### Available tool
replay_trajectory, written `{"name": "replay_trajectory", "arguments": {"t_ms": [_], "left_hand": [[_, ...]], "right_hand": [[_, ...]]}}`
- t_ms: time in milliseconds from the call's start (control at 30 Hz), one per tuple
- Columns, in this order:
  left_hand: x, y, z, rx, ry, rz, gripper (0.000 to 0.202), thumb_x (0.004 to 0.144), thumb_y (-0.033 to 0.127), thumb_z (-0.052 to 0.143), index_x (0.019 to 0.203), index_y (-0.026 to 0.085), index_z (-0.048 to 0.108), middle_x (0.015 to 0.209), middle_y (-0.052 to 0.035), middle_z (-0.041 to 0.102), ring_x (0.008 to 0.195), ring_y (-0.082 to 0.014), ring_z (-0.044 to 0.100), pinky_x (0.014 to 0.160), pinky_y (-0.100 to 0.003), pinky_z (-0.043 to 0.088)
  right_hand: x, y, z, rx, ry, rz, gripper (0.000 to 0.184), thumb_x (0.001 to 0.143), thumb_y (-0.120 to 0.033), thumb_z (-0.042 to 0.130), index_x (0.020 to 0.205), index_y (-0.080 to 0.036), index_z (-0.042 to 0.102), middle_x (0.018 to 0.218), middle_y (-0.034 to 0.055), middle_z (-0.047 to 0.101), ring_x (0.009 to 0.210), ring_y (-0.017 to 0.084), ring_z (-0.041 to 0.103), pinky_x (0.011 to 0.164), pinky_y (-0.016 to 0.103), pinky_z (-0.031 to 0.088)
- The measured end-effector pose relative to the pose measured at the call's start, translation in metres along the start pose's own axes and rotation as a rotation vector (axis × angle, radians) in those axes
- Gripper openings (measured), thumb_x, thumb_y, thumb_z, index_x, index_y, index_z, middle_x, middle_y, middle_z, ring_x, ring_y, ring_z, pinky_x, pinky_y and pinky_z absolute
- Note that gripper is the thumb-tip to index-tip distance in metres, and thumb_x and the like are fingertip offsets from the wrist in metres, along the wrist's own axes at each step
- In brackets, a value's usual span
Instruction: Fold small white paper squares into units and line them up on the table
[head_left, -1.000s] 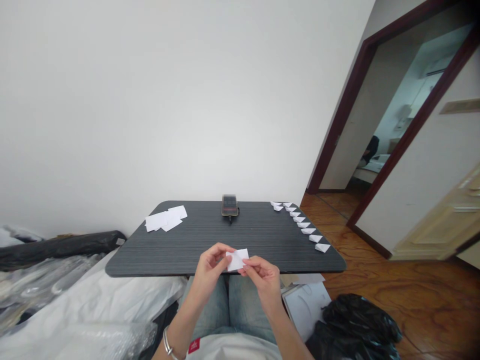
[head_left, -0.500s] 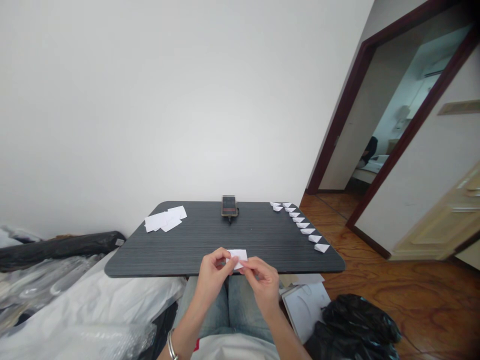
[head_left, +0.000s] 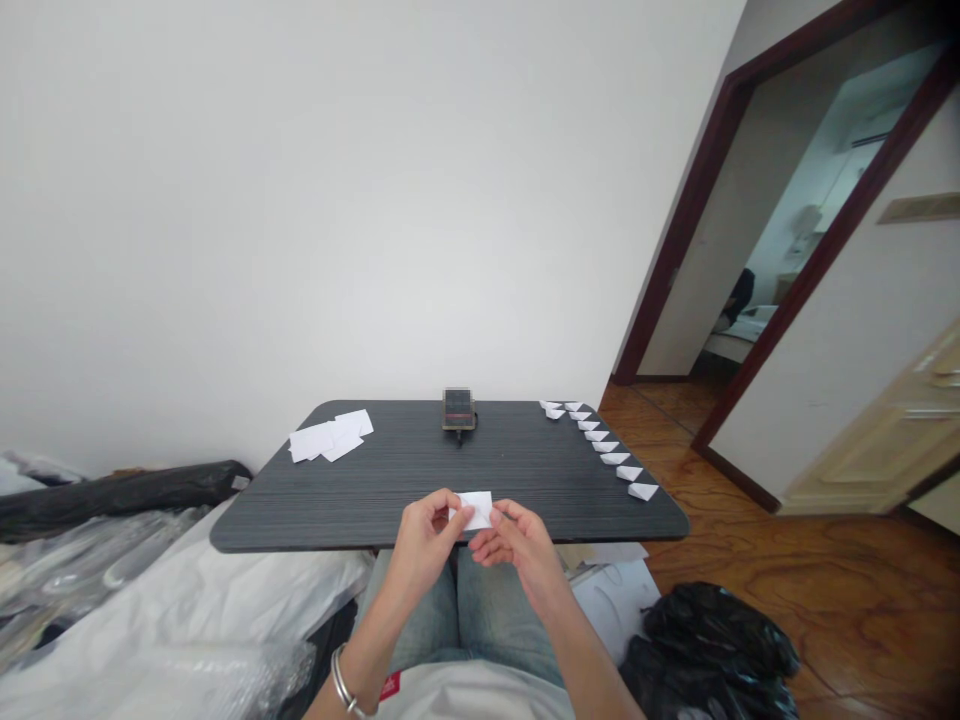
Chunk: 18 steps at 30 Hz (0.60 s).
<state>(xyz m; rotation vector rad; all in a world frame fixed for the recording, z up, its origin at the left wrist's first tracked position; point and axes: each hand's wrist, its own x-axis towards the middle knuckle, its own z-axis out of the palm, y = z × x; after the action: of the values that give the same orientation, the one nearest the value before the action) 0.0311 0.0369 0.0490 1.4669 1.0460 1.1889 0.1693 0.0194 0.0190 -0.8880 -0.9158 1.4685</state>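
A small folded piece of white paper (head_left: 477,505) is held up over the near edge of the dark table (head_left: 405,480). My left hand (head_left: 427,532) pinches its left side between thumb and fingers. At the paper's right side, the thumb and forefinger of my right hand (head_left: 516,540) close on the edge, with the other fingers curled below. Loose white paper sheets (head_left: 330,437) overlap at the table's left. Along the right edge runs a row of several small folded white papers (head_left: 615,458), with a few more at the far corner.
A phone-like device (head_left: 458,408) stands at the table's back middle, near the white wall. Plastic-wrapped bundles (head_left: 150,580) lie on the left. Black plastic bags (head_left: 712,640) and a white paper bag (head_left: 619,600) sit low on the right, near a doorway.
The paper and both hands have risen slightly. My right hand has shifted its grip upward along the paper's right side, its lower fingers now showing beneath.
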Motion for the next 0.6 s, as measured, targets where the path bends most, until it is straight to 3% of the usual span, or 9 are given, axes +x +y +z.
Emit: {"name": "replay_trajectory", "arguments": {"t_ms": [233,600], "left_hand": [[0.0004,-0.0033,-0.0009,0.084,-0.028,0.022,0.027,0.071,0.037,0.062,0.058,0.016,0.052,0.052,0.0036,0.046,0.049,-0.0113,0.045,0.050,-0.022,0.041],[0.0012,-0.0043,-0.0001,0.052,-0.088,0.022,0.028,0.072,0.039,0.061,0.059,0.016,0.049,0.053,0.0040,0.046,0.049,-0.0105,0.044,0.050,-0.021,0.041]], "right_hand": [[-0.0018,-0.0028,0.0001,-0.068,-0.040,-0.006,0.036,0.067,-0.046,0.070,0.058,-0.012,0.060,0.055,0.0053,0.070,0.042,0.011,0.062,0.042,0.017,0.047],[-0.0025,-0.0043,-0.0029,-0.102,-0.035,-0.030,0.033,0.065,-0.043,0.073,0.059,-0.013,0.060,0.055,0.0048,0.070,0.043,0.011,0.063,0.041,0.017,0.047]]}}
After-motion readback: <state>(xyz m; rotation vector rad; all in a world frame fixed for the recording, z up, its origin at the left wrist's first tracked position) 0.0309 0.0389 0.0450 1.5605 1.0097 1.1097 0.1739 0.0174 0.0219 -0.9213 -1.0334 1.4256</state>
